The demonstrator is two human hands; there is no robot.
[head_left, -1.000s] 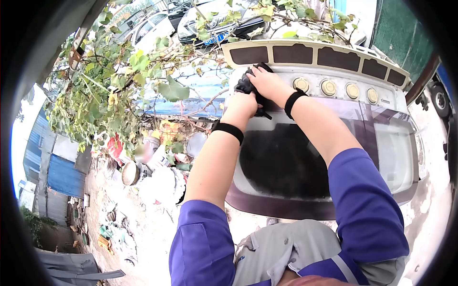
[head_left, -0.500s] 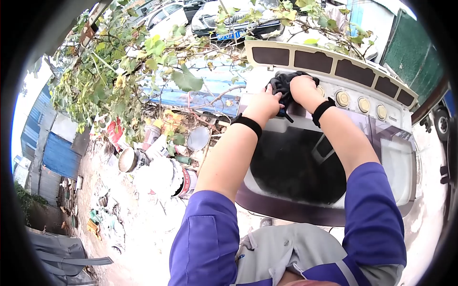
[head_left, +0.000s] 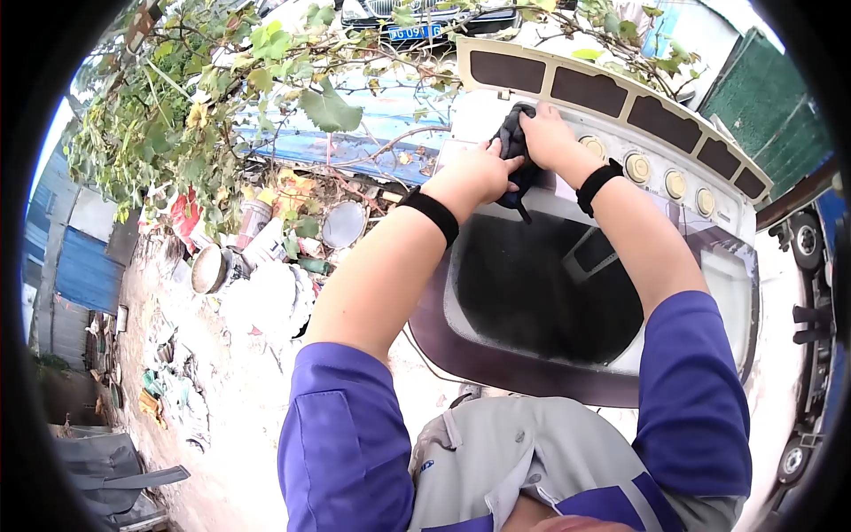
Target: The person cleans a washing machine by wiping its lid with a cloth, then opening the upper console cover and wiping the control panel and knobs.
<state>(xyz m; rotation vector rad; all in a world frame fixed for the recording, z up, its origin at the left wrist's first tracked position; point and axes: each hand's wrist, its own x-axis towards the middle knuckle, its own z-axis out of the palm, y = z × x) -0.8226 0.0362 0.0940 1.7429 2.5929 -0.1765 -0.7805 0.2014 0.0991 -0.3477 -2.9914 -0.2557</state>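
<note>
A bunched black cloth (head_left: pixel 511 142) is gripped between both my hands, over the left end of the control panel on a twin-tub washing machine (head_left: pixel 691 235). My left hand (head_left: pixel 479 175) holds the cloth's near left side, fingers bent against it. From the right, my right hand (head_left: pixel 550 137) closes around its upper part; some fingertips are hidden. One end of the cloth hangs toward the dark see-through lid (head_left: pixel 541 288). Cream round knobs (head_left: pixel 637 166) line the panel to the right of my right hand.
A raised strip with dark panels (head_left: pixel 588 89) runs along the machine's back. Leafy vines (head_left: pixel 328 111) hang at the left and back. Buckets, a pan (head_left: pixel 209 269) and rubbish lie on the ground at left. A car (head_left: pixel 425 13) stands behind, a green metal sheet (head_left: pixel 769 102) at right.
Both hands have moved left along the panel with the cloth. The cloth looks narrower and more drawn out than before. The camera view has also shifted slightly.
</note>
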